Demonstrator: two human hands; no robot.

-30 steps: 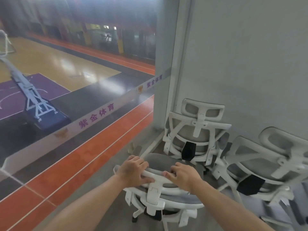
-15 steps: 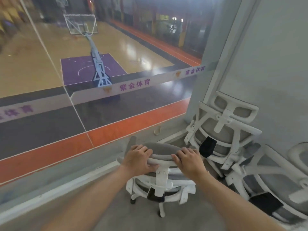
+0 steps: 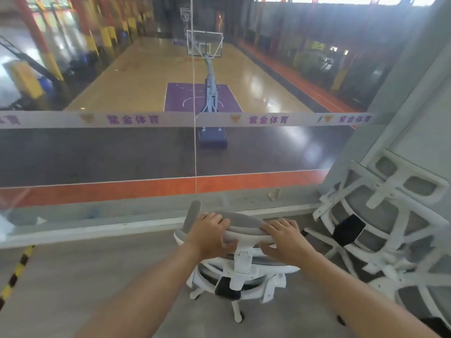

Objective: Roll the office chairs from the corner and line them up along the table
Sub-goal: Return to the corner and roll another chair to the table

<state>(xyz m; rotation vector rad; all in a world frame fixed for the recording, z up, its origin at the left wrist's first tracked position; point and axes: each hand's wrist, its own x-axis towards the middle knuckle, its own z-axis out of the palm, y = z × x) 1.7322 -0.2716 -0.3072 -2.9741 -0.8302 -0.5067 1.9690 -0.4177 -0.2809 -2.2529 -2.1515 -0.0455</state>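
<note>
Grey padding atop the chair (image 3: 240, 272) by the glass wall (image 3: 146, 154) is gripped in the left hand (image 3: 210, 236) and right hand (image 3: 285, 240), so it is best steered evenly, clear of the neighbouring chair (image 3: 380, 215).

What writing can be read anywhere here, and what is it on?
"紫金体育", purple, on the white band across the glass, left of the seam.
"紫金体育", same band, right of the seam.
Repeats at the band's far right and left edge: too blurred or cut off to read.
Chair, backboard: no text shows.
</note>
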